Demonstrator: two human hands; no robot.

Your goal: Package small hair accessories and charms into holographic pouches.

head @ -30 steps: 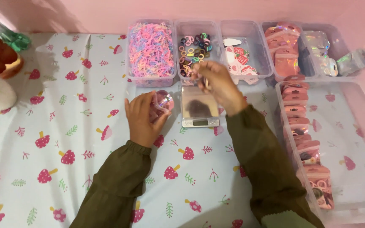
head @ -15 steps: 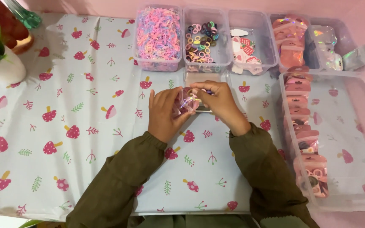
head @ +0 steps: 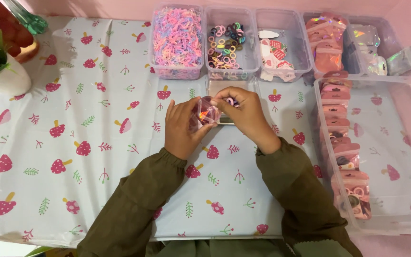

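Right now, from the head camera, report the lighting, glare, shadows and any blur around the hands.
Head view: soft, even light with a pink cast; faint shadows under the left hand and right hand; bright rainbow glare on the holographic foil pouches; the small clear plastic bag between the fingers is slightly blurred, its contents indistinct; the long clear plastic tray looks washed out.

left hand (head: 182, 128): fingers curled, gripping | right hand (head: 244, 112): fingers pinched

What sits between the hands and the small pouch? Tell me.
Nothing visible. The left hand already holds the small clear pouch, and the right hand touches its top edge with small bands at the fingertips. The scale lies beneath, not between.
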